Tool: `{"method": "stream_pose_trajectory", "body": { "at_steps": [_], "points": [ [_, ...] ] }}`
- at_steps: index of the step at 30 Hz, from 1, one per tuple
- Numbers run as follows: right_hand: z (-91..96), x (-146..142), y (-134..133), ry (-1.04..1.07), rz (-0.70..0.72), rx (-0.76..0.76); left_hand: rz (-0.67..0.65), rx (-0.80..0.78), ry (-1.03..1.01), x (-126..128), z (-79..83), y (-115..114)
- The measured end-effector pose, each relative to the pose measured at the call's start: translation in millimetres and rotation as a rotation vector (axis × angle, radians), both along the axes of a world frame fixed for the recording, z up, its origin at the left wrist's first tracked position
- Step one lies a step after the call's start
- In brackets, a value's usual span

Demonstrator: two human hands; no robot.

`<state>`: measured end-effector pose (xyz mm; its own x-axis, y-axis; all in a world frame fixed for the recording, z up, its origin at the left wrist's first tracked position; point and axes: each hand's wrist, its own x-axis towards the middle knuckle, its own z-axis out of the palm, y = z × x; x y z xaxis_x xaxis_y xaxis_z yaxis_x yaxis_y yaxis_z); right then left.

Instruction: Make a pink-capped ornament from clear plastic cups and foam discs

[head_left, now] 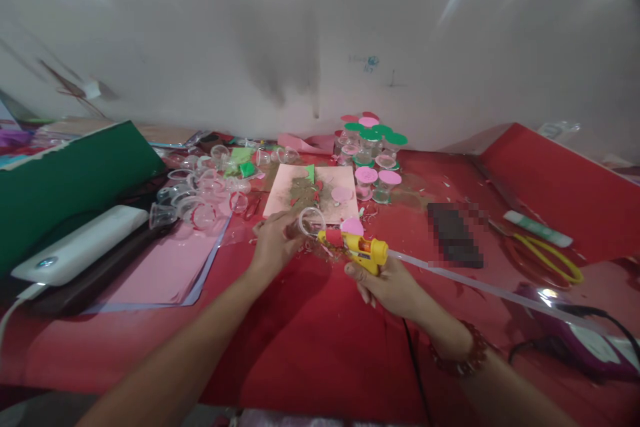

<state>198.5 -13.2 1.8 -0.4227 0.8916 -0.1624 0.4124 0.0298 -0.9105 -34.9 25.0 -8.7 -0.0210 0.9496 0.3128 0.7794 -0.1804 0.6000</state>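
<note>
My left hand (277, 240) is closed on a small clear plastic cup (301, 221), its round mouth turned toward the right. In my right hand (387, 285) is a yellow glue gun (361, 249) with a red front part; its nozzle is at the cup's rim. A long translucent glue stick (460, 281) runs out of the gun's back to the right. Close behind the cup lies a pale pink board (276, 203), stained brown, with paper scraps on it. A pink paper disc (353, 226) lies just beyond the gun.
Clear cups (193, 203) are heaped at left beside pink paper sheets (155, 273) and a white power bank (83, 250). Cups topped with green and pink discs (371, 135) stand behind the board. To the right lie a dark blurred-out object (455, 235), yellow-handled scissors (550, 257) and a glue tube (537, 229).
</note>
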Motion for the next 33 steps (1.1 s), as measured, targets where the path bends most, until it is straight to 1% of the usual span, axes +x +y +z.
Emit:
{"method": "stream_pose_trajectory", "body": {
  "at_steps": [9,14,20,27,33],
  "points": [
    [1.3,-0.9,-1.3,0.001,0.006,-0.014,0.016,-0.014,0.001,2.9,-0.2,-1.0],
    [-1.2,-0.7,-0.7,0.009,0.007,-0.017,-0.017,-0.013,-0.003,2.9,0.3,-2.2],
    [-1.8,-0.9,-0.7,0.018,0.003,-0.005,-0.016,-0.021,-0.011,4.1,1.1,-3.0],
    [0.2,-1.6,-1.2,0.033,0.016,-0.005,-0.014,-0.010,-0.013,4.5,-2.6,-3.0],
    [0.2,-1.5,-0.7,0.047,-0.001,0.000,-0.037,-0.011,-0.014,5.2,-0.8,-3.9]
  ]
}}
